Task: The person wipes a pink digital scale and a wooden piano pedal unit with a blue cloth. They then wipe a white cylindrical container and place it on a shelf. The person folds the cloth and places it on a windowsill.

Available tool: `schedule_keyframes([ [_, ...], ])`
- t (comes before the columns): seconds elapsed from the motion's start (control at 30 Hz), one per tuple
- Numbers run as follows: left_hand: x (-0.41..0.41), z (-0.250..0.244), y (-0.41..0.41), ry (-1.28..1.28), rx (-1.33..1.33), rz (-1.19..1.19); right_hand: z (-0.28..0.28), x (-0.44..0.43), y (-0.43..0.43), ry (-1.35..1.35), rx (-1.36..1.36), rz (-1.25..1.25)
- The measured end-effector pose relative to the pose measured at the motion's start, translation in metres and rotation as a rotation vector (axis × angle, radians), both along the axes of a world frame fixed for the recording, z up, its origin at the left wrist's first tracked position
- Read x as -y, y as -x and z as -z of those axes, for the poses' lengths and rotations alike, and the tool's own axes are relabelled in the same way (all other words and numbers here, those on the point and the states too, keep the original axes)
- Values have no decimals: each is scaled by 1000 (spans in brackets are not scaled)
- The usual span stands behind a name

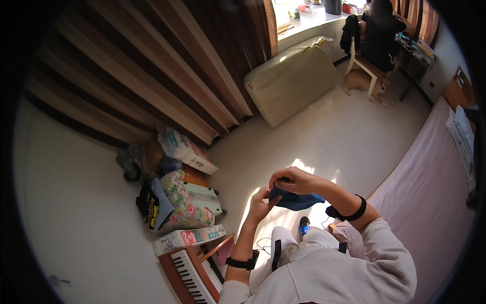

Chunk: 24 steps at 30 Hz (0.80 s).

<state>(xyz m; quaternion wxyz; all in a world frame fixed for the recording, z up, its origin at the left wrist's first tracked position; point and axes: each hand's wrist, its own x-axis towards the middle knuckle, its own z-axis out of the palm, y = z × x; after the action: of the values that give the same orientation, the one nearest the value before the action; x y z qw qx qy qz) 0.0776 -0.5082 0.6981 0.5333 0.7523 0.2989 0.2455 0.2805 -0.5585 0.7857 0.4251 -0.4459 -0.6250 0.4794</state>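
Note:
A dark blue cloth item (297,200) is stretched between my two hands, in front of my body and above the floor. My left hand (261,206) pinches its left edge between thumb and fingers. Over its top edge, my right hand (298,180) has its fingers curled and grips the fabric. The lower right part of the cloth hangs loose. Its exact kind cannot be told, since the fingers hide part of it.
To the right is a bed with a pink sheet (421,182). An electronic keyboard (191,279), a floral bag (186,201) and a pale green suitcase (203,197) stand left. Ahead are a folded mattress (292,81), a dog (358,80) and a seated person (381,41).

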Motion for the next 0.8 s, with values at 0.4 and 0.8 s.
schedule_keyframes([
  [0.4, -162, -9, -173, -537, -61, 312, -19, -37, -203, -23, 124, 451],
  [0.8, -334, -60, -366, -647, -10, 419, -15, -98, -372, 216, 1, 822],
])
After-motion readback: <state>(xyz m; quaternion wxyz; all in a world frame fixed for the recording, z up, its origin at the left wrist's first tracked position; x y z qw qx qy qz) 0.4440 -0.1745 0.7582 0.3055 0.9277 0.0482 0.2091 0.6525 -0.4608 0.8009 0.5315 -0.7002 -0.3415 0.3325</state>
